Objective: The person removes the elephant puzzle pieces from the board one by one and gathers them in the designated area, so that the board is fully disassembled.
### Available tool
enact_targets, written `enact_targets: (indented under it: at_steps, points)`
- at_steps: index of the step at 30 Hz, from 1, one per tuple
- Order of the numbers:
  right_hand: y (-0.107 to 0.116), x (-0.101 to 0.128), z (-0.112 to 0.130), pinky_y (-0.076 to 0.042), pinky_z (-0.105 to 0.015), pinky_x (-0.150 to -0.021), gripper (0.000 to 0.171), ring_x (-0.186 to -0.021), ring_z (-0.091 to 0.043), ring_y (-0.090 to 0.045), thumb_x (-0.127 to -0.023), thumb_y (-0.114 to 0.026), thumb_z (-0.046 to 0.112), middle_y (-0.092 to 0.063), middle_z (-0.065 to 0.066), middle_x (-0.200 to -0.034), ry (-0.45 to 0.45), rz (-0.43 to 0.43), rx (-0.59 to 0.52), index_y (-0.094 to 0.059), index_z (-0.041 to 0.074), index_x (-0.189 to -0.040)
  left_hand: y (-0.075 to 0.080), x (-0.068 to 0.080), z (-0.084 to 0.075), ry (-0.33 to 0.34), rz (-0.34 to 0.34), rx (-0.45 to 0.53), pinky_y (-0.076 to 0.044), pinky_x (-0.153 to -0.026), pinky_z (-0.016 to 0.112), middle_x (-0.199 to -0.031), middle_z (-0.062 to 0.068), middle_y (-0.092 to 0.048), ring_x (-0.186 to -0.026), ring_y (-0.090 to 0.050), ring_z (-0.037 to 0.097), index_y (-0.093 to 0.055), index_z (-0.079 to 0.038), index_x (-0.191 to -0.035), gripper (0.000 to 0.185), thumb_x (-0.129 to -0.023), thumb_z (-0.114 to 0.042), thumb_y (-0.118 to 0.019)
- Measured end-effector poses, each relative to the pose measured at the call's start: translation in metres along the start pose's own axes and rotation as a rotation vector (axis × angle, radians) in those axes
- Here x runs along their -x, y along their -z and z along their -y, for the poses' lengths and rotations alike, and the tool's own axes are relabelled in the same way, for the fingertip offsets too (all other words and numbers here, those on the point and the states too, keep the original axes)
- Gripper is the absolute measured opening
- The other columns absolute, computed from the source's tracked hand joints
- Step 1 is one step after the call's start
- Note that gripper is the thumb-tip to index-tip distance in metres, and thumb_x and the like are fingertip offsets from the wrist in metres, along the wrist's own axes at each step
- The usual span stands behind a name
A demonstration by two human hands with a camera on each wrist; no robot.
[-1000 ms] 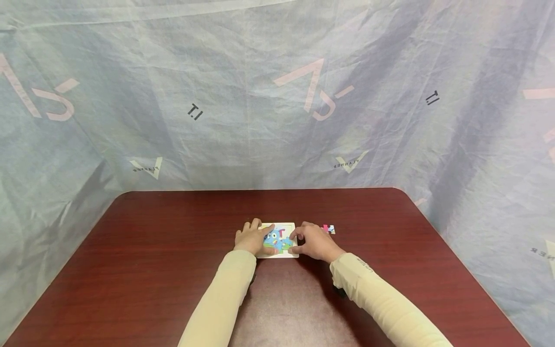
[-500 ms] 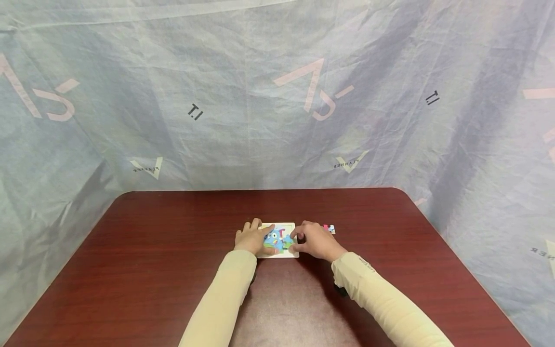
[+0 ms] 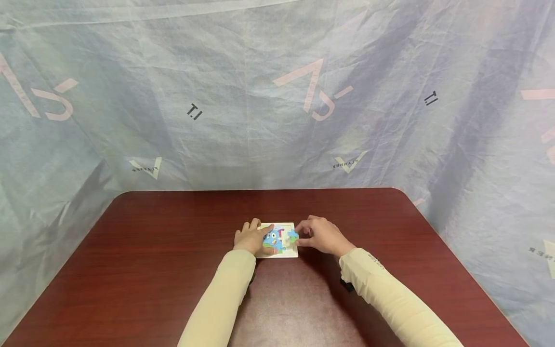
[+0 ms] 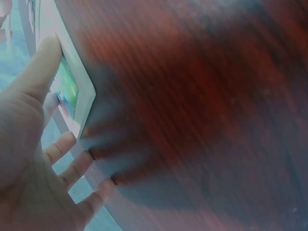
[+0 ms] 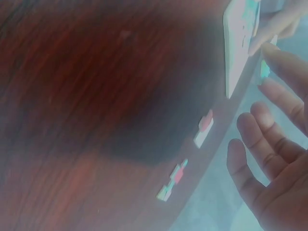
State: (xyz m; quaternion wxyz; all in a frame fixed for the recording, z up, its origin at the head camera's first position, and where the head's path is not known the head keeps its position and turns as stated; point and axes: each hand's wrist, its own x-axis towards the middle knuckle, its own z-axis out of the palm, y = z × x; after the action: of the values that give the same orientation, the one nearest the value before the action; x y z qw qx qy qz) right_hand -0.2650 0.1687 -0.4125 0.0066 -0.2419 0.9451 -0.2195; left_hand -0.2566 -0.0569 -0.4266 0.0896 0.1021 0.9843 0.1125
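Observation:
A small jigsaw puzzle board (image 3: 286,255) with a pale rim and a blue cartoon figure lies on the table. My left hand (image 3: 250,239) rests on its left side, thumb and index finger (image 3: 269,229) spread over the picture. In the left wrist view, that thumb (image 4: 45,62) lies across the rim, and the other fingers reach down beside the board. Above the board's right side, my right hand (image 3: 323,234) pinches a blue and green jigsaw piece (image 3: 292,235) between thumb and index finger. The right wrist view shows this jigsaw piece (image 5: 264,69) tilted and raised off the board.
Two loose jigsaw pieces with pink parts, a nearer one (image 5: 173,180) and another (image 5: 204,129), lie on the table right of the board. My right hand hides them in the head view. The dark red table (image 3: 173,241) meets a grey cloth backdrop (image 3: 247,120).
My right hand has lifted the blue and green jigsaw piece from the board's lower right and moved slightly right and away. A pale patch shows there now. The left hand stays put.

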Motion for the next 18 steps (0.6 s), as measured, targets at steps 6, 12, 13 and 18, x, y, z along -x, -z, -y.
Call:
enact_targets:
  at_steps: [6,12,13,18]
  points:
    - [0.008,0.003,-0.009,-0.049,-0.039,-0.070,0.026,-0.084,-0.016,-0.059,-0.085,-0.084,0.030,-0.064,-0.002,-0.097,-0.023,-0.004,0.018,-0.077,0.021,-0.108,-0.001,0.001,0.001,-0.001,-0.005,-0.006,-0.040,-0.102,0.054,-0.144,0.010,-0.041,-0.128,-0.041,0.032,-0.045,-0.029,-0.156,0.079,-0.086,-0.049,-0.078]
    - [0.018,0.008,-0.020,-0.042,-0.034,-0.063,0.027,-0.073,-0.013,-0.049,-0.087,-0.083,0.028,-0.059,-0.006,-0.091,-0.006,-0.010,0.020,-0.076,0.016,-0.110,0.000,0.001,0.001,-0.007,-0.021,0.001,-0.041,-0.099,0.053,-0.143,0.010,-0.042,-0.125,-0.042,0.032,-0.047,-0.028,-0.155,0.079,-0.085,-0.048,-0.079]
    - [0.020,0.009,-0.022,-0.040,-0.034,-0.063,0.027,-0.072,-0.013,-0.048,-0.087,-0.083,0.028,-0.058,-0.006,-0.090,-0.008,-0.011,0.022,-0.076,0.016,-0.110,0.000,0.001,0.000,-0.007,-0.021,0.002,-0.041,-0.099,0.053,-0.142,0.010,-0.042,-0.124,-0.042,0.031,-0.047,-0.028,-0.155,0.079,-0.085,-0.048,-0.079]
    - [0.029,0.012,-0.035,-0.043,-0.035,-0.066,0.027,-0.078,-0.014,-0.053,-0.086,-0.083,0.026,-0.060,-0.005,-0.091,-0.029,-0.015,0.042,-0.076,0.015,-0.109,0.002,0.003,0.000,-0.009,-0.019,-0.002,-0.041,-0.099,0.052,-0.142,0.010,-0.042,-0.124,-0.042,0.031,-0.047,-0.027,-0.155,0.079,-0.086,-0.048,-0.079]
